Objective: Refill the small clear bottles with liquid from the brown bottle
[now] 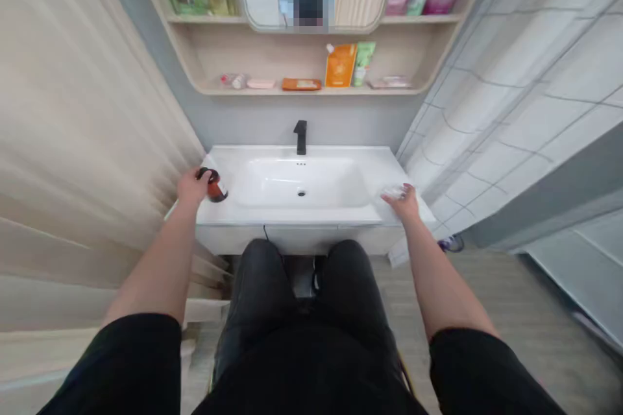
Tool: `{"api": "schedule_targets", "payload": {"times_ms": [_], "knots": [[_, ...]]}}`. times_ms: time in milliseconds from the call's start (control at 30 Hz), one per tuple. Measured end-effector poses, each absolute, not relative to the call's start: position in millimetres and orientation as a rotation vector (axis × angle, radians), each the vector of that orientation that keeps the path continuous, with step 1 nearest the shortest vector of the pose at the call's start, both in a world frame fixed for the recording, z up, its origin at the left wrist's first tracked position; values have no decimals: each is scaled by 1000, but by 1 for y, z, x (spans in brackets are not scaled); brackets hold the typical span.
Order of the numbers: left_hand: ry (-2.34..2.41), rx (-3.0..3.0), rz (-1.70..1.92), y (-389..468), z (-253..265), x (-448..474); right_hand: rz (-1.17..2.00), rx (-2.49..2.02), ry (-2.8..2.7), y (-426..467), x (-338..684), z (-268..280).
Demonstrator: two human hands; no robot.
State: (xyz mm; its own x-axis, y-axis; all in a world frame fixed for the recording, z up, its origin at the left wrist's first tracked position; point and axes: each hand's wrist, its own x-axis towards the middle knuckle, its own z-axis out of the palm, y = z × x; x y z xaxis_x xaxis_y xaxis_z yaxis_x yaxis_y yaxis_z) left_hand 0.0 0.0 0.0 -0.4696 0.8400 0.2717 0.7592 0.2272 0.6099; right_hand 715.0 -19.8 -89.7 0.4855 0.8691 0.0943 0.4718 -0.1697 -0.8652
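Note:
My left hand (191, 187) is closed around the dark top of an amber bottle (215, 189) with a pale label, at the left end of the white washbasin counter (233, 218). The bottle's base points toward the basin; I cannot tell whether it rests on the counter. At the right end, my right hand (405, 202) has its fingers curled around a small clear object (392, 192), whose kind is too blurred to make out. Between the two hands lies the white sink basin (335, 185), with a black faucet (301, 137) behind it.
Above the sink, a wooden wall cabinet (311, 92) holds an orange pouch (340, 65), a green tube (363, 63) and an orange packet (301, 84). A mirror (272, 3) is on its front. A curtain (97, 110) hangs at left; a pale, dark-lined curtain (516, 97) hangs at right.

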Motion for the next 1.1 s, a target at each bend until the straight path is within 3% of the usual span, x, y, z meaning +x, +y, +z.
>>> {"api": "schedule_targets", "payload": {"times_ms": [233, 300, 400, 567, 900, 1100], "knots": [[2262, 1651, 1232, -17, 10, 24, -66, -1569, -1202, -55, 677, -77], [2123, 1722, 1349, -32, 16, 50, 64, -1438, -1422, -73, 634, -74], [1800, 1835, 1390, -63, 26, 108, 498, -1143, -1787, -98, 554, -69], [1305, 1803, 1330, -122, 31, 212, 944, -855, -1858, -127, 457, -52], [781, 1719, 1089, -185, 33, 257, 1058, -922, -1699, -184, 462, -35], [934, 1570, 1236, -192, 29, 269, 932, -1009, -1673, -206, 457, -23]]}}
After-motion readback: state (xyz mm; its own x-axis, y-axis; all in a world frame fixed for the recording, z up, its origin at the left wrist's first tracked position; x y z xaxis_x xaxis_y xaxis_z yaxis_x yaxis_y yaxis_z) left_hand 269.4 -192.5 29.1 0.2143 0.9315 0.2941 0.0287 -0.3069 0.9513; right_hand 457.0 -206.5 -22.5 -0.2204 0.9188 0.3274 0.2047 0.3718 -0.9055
